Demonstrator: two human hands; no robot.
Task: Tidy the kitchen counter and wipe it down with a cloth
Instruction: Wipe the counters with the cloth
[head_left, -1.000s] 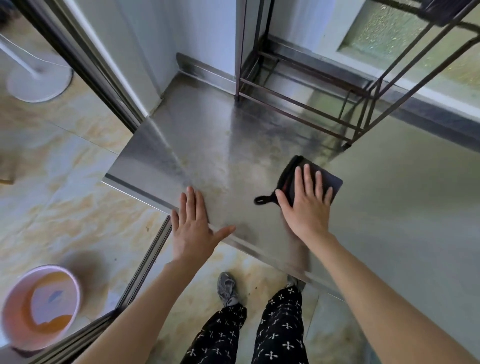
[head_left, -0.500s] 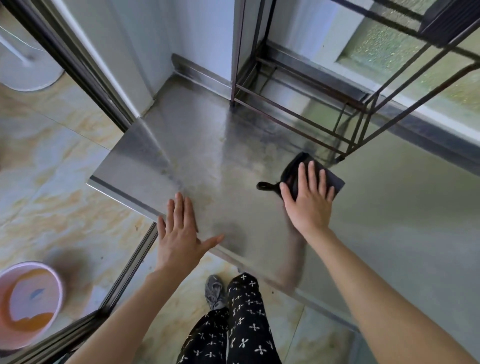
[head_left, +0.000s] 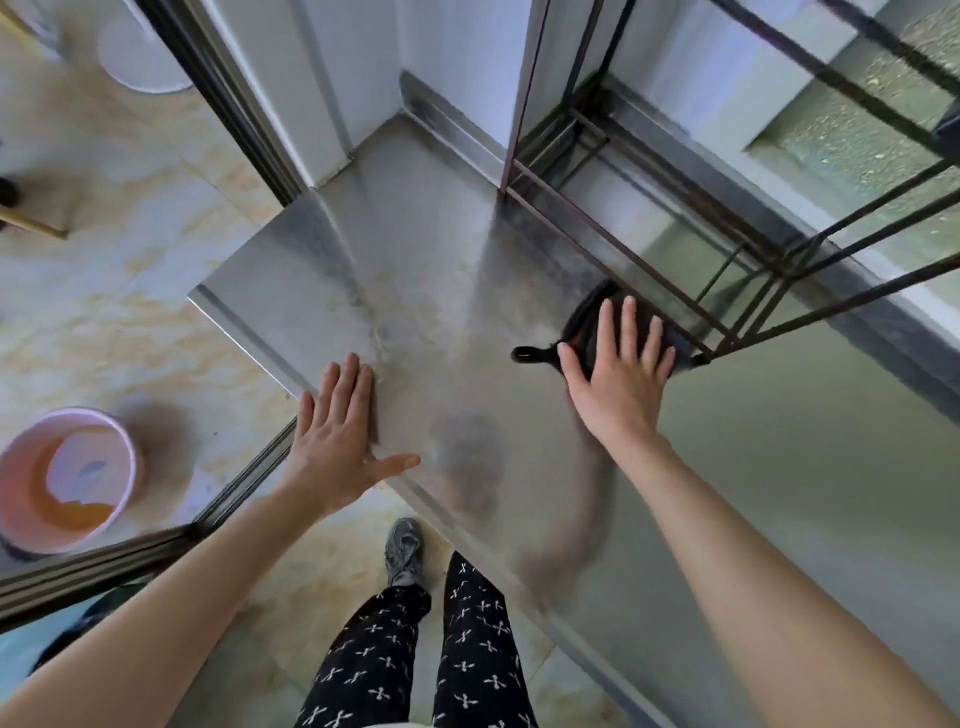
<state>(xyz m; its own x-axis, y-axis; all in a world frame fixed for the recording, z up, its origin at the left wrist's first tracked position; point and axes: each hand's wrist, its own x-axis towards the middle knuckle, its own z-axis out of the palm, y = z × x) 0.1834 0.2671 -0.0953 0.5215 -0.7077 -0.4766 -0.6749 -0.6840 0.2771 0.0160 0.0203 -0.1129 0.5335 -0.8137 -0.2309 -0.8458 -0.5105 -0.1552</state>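
The stainless steel counter (head_left: 426, 270) fills the middle of our view, streaky and smeared. At its far right stands a dark metal rack frame (head_left: 841, 304). Down on the tiled floor (head_left: 156, 322), near left, we spot a pink bucket (head_left: 130, 467). Our left hand (head_left: 337, 431) lies flat on the counter's near-left edge, fingers straight, gripping nothing. Our right hand (head_left: 621, 379) presses straight fingers onto the black cloth (head_left: 584, 322), which lies on the counter just beside the rack's near corner, with its loop (head_left: 527, 355) poking left.
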